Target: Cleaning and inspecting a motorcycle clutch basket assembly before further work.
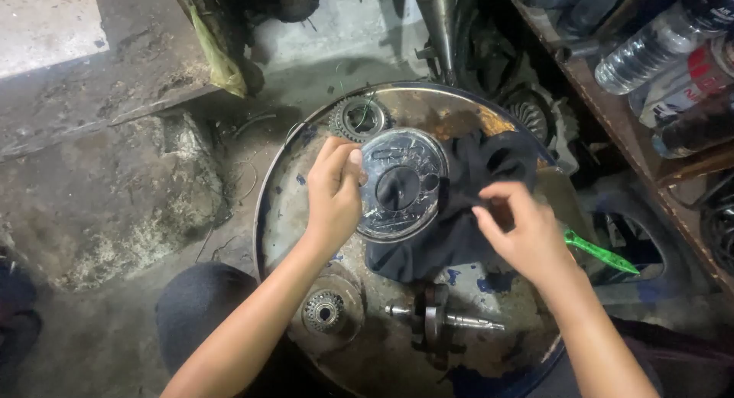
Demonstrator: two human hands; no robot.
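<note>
metal disc point(401, 185) between hands, on dark cloth point(459, 237)

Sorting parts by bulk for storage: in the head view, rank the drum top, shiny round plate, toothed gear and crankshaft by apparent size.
1. Drum top
2. Shiny round plate, gripped by the left hand
3. Crankshaft
4. Toothed gear, though it lies farther away, so these last two are unsure.

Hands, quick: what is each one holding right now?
Left hand: closed on the rim of the shiny metal disc.
Right hand: pinching the dark cloth.
</note>
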